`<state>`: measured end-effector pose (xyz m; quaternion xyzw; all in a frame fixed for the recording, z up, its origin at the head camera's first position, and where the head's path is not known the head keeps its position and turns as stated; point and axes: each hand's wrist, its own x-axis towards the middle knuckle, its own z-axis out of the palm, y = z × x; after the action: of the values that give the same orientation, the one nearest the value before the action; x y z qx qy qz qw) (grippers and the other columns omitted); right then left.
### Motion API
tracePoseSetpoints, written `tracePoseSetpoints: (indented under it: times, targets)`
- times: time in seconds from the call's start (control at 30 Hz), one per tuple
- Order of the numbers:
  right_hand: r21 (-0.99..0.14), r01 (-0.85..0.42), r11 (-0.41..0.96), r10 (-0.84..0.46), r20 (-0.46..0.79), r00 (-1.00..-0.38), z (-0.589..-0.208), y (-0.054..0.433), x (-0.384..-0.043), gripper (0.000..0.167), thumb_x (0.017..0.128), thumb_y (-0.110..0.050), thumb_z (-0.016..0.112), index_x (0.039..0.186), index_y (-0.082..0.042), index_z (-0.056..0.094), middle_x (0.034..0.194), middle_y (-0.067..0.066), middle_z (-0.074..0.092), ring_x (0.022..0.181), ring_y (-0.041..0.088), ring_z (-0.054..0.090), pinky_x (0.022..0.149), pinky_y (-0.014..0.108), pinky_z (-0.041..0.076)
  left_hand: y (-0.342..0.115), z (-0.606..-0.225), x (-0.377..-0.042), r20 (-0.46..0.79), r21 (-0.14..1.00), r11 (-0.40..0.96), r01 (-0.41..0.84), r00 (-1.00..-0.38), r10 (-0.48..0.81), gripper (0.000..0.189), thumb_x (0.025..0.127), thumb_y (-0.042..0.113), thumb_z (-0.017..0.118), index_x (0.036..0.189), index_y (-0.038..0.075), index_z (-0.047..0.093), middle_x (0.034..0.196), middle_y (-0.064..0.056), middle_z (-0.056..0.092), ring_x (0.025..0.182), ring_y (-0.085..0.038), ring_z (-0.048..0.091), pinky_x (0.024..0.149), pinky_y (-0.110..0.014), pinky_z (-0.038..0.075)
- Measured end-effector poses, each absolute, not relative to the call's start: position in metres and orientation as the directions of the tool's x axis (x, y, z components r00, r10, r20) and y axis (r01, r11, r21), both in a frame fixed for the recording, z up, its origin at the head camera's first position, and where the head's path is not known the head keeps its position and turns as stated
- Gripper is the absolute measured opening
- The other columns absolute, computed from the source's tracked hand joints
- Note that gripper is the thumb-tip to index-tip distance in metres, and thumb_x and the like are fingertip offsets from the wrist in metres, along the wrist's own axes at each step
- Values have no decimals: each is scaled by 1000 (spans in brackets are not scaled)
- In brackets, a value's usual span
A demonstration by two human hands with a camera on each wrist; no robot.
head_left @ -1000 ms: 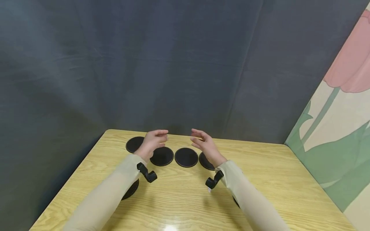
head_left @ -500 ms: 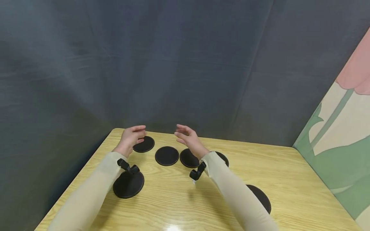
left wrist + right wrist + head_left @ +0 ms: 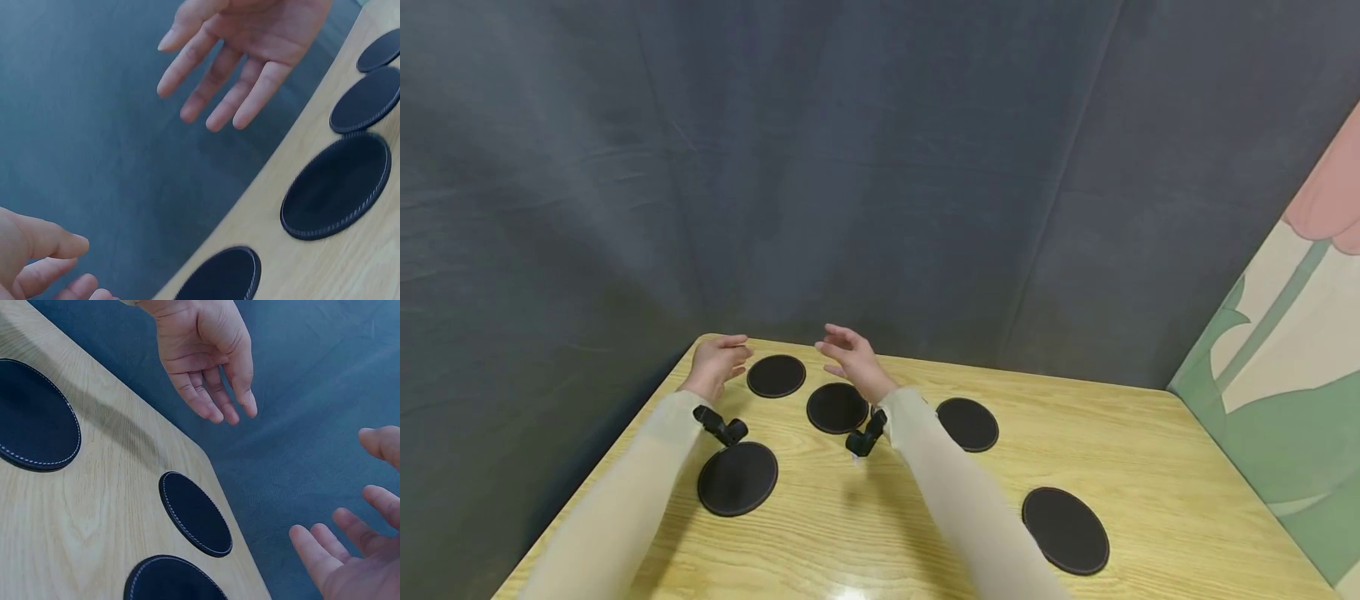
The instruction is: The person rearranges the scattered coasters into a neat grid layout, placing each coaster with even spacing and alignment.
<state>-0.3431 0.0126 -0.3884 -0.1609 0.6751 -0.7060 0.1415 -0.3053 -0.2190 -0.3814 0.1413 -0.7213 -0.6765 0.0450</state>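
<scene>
My left hand (image 3: 717, 367) hovers over the table's far left corner, fingers relaxed and holding nothing. Just right of it lies a round black coaster (image 3: 777, 376) with a stitched rim. My right hand (image 3: 855, 362) is held up a little farther right, palm facing the left one, with loose fingers and nothing in them. Below it is another black coaster (image 3: 837, 408). The right wrist and sleeve mostly hide a further coaster beside that one. Both wrist views show the palms turned toward each other; the right hand (image 3: 250, 69) has its fingers spread.
More black coasters lie on the wooden table (image 3: 865, 533): one near the left sleeve (image 3: 738, 478), one right of the right sleeve (image 3: 967, 424), and one at the front right (image 3: 1065, 531). A dark curtain (image 3: 880, 167) hangs behind. A flower-patterned panel (image 3: 1285, 367) stands at the right.
Both hands have moved left across the table, staying apart and raised. The view has shifted slightly, and more of the coasters on both sides now show.
</scene>
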Motion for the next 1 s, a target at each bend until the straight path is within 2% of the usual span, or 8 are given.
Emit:
tracePoseSetpoints:
  times: [0.43,0.67,0.7,0.77,0.8,0.87,0.9,1.0]
  targets:
    - [-990,115,-81,-460,-65,-885,-413,-21,-346,65,96,-17,59,152,-9,28,157,23,18,144,34,27,112,55,30,-228,-403,-315,-208,969,90,-231,-954,-214,56,97,6,52,148,-4,33,149,-25,38,138,-40,36,112,-44,34]
    - [-988,150,-20,-472,-123,-873,-423,-32,-342,72,96,-23,60,154,-7,21,157,27,11,144,38,25,111,56,32,-231,-413,-321,-255,953,129,-273,-956,-144,65,98,10,51,152,-4,18,156,-26,23,141,-46,24,116,-48,27]
    - [-988,151,-9,-468,-129,-874,-424,-33,-341,72,96,-23,60,154,-6,20,157,27,10,144,38,23,111,56,32,-232,-414,-322,-258,950,139,-278,-955,-146,67,98,11,52,153,-4,17,153,-26,29,135,-43,39,113,-44,34]
    - [-988,155,7,-455,-141,-879,-425,-33,-340,72,96,-24,60,154,-6,21,158,26,9,145,38,21,110,56,33,-233,-417,-326,-274,943,147,-297,-949,-157,70,97,13,54,153,-3,16,128,-23,54,98,-28,63,94,-34,48]
    - [-988,156,17,-450,-147,-881,-426,-34,-340,72,96,-24,60,154,-7,21,158,24,9,146,38,20,110,55,33,-233,-418,-327,-281,941,146,-305,-945,-165,71,97,14,56,153,-2,16,114,-18,57,76,-19,60,81,-29,49]
    - [-988,152,35,-439,-152,-886,-428,-34,-340,71,96,-26,61,153,-6,23,158,22,12,145,37,22,110,54,35,-233,-420,-330,-297,933,155,-325,-938,-178,73,96,16,58,154,-1,16,90,-4,48,53,-9,33,61,-24,39]
    - [-989,141,45,-439,-146,-886,-428,-34,-339,72,95,-27,62,153,-6,23,158,22,13,145,37,23,109,53,37,-233,-422,-331,-304,930,155,-334,-934,-186,74,96,17,59,154,0,16,82,0,39,53,-9,21,57,-24,32]
    - [-990,136,49,-436,-143,-889,-429,-34,-338,71,95,-28,62,152,-4,25,158,19,18,143,37,26,108,53,37,-231,-420,-330,-329,919,167,-357,-928,-175,76,96,19,58,155,1,13,109,-12,53,69,-10,40,64,-23,38]
